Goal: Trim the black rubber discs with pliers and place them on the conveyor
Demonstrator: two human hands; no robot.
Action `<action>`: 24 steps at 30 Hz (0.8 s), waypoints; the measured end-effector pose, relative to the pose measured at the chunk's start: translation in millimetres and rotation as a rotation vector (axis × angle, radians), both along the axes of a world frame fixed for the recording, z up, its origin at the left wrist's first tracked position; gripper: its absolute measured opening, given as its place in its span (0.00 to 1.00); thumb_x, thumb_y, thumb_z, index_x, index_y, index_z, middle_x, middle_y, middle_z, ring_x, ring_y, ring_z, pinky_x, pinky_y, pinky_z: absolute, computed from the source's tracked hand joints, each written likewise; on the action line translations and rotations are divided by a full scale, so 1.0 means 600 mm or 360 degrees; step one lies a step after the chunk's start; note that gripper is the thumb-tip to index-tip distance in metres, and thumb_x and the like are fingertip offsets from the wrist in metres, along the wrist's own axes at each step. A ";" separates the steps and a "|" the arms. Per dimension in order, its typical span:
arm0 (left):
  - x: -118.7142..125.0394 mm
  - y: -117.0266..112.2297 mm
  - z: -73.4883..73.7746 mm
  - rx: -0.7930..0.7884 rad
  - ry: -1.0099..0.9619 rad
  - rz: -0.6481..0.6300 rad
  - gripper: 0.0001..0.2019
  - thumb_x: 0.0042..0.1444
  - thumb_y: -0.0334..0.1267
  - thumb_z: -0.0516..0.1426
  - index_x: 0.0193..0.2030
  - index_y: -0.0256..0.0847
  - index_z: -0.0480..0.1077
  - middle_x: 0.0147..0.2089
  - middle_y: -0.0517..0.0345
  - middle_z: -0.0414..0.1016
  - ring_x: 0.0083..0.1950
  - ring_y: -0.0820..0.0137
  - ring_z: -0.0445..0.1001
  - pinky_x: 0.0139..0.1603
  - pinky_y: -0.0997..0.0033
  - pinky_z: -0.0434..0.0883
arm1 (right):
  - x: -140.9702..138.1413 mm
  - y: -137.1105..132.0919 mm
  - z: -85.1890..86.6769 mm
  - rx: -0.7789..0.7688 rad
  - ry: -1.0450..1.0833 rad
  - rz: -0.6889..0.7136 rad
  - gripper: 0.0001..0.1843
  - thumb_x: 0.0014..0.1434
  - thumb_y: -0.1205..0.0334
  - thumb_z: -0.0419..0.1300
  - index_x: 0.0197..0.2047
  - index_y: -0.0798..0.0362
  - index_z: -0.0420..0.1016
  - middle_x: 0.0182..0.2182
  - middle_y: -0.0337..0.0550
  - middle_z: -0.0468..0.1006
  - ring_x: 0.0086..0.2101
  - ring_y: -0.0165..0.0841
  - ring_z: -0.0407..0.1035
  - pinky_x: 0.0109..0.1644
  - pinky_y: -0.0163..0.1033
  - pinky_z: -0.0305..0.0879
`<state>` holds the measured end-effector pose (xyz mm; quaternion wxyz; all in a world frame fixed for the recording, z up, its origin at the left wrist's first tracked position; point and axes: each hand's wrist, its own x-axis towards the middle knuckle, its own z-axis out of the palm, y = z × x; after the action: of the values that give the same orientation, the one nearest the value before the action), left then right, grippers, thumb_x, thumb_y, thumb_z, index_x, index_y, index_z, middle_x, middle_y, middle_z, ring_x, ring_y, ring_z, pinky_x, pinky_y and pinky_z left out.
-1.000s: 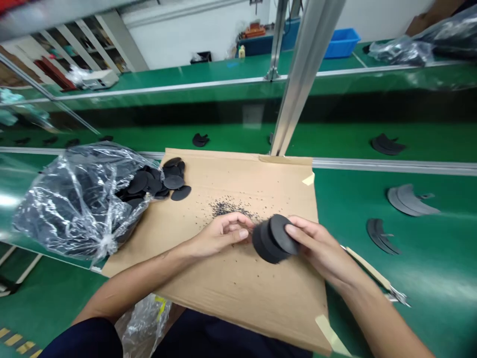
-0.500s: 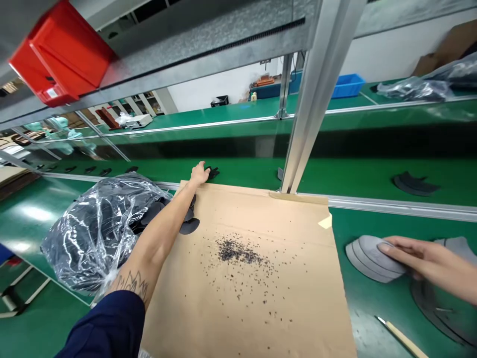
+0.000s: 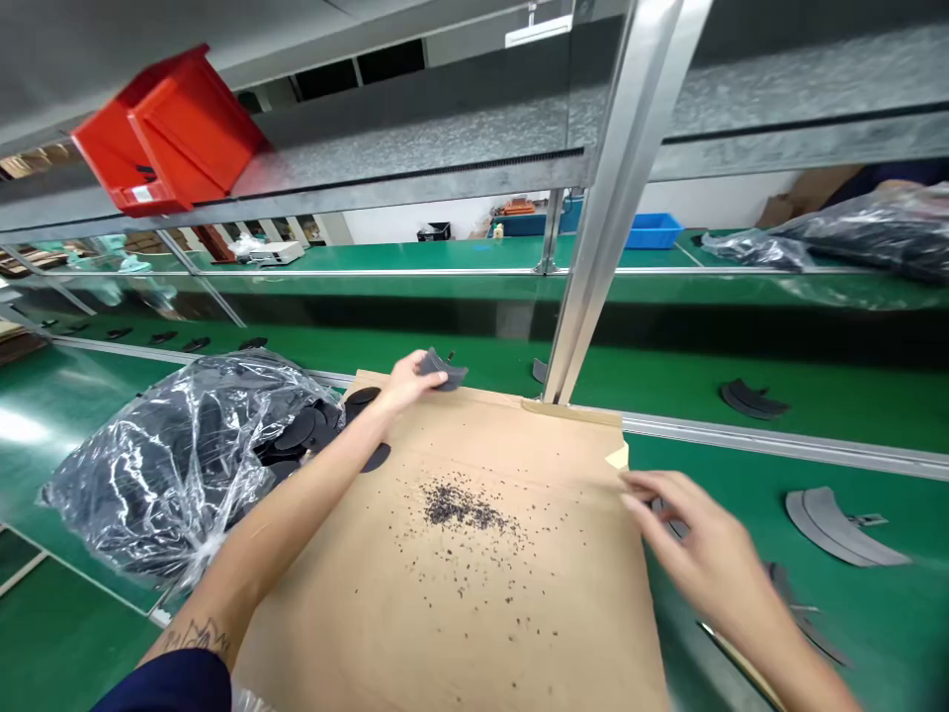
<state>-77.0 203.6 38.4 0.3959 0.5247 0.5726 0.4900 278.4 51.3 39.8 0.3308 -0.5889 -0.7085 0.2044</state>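
Observation:
My left hand [image 3: 406, 384] reaches to the far edge of the cardboard sheet [image 3: 563, 613]. Its fingers and thumb grip a curved dark grey piece [image 3: 449, 372] with a small stub at its top. On the right, my right hand [image 3: 701, 539] hovers by the cardboard's edge, thumb and index finger slightly apart, with nothing visible between the tips. Behind it, the grey rounded pads [image 3: 673, 522] are mostly hidden. Black crumbs [image 3: 464, 504] are scattered over the cardboard. Round black pads [image 3: 363, 398] lie at its left edge, beside a clear plastic bag [image 3: 170, 465] of black pads.
A curved grey piece [image 3: 841, 526] lies at right, another [image 3: 752, 400] on the rear green strip. A pale-handled tool [image 3: 741, 667] is partly under my right forearm. A metal post [image 3: 604, 218] rises behind the cardboard. A red bin [image 3: 174, 138] sits on the shelf above.
My left hand has lifted the curved dark grey piece off the rear strip. My right hand has let go of the grey rounded pads and moved left to the cardboard. The view has shifted.

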 end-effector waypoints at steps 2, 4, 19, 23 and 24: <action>0.033 -0.088 -0.007 0.0027 -0.0113 -0.0185 0.24 0.38 0.47 0.72 0.36 0.38 0.68 0.37 0.58 0.76 0.43 0.64 0.78 0.49 0.64 0.76 | -0.066 -0.021 -0.005 -0.0186 0.0340 0.0175 0.29 0.64 0.37 0.57 0.59 0.48 0.72 0.50 0.54 0.79 0.41 0.44 0.77 0.46 0.50 0.75; 0.063 -0.178 -0.018 0.0019 -0.0252 -0.0633 0.22 0.45 0.49 0.71 0.37 0.41 0.67 0.37 0.58 0.75 0.43 0.63 0.78 0.48 0.63 0.76 | -0.120 -0.039 -0.019 -0.0423 0.0680 0.0321 0.36 0.61 0.36 0.61 0.66 0.48 0.66 0.52 0.54 0.78 0.42 0.43 0.78 0.46 0.48 0.77; -0.176 -0.157 -0.001 -0.0028 0.1677 -0.0076 0.20 0.49 0.26 0.64 0.51 0.37 0.72 0.56 0.38 0.75 0.62 0.44 0.71 0.65 0.40 0.65 | -0.153 -0.055 -0.047 -0.0783 0.1053 0.0164 0.33 0.45 0.31 0.71 0.38 0.53 0.80 0.17 0.40 0.73 0.20 0.36 0.67 0.27 0.42 0.68; -0.135 -0.184 0.006 0.0218 0.1552 -0.0102 0.23 0.56 0.34 0.63 0.59 0.38 0.67 0.61 0.42 0.72 0.63 0.52 0.71 0.66 0.51 0.67 | -0.158 -0.051 -0.045 -0.0774 0.1087 0.0218 0.30 0.48 0.32 0.70 0.36 0.52 0.79 0.24 0.42 0.75 0.24 0.36 0.70 0.29 0.41 0.71; -0.111 -0.198 0.007 0.0337 0.1433 -0.0158 0.23 0.58 0.37 0.63 0.60 0.39 0.66 0.62 0.43 0.71 0.62 0.54 0.72 0.65 0.54 0.69 | -0.160 -0.052 -0.043 -0.0757 0.1082 0.0235 0.29 0.50 0.32 0.69 0.35 0.52 0.78 0.26 0.43 0.76 0.25 0.36 0.70 0.30 0.41 0.71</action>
<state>-143.6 84.8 42.4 0.0751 0.7494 0.6086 0.2496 182.7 20.0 13.8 0.3851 -0.4956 -0.5324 0.5680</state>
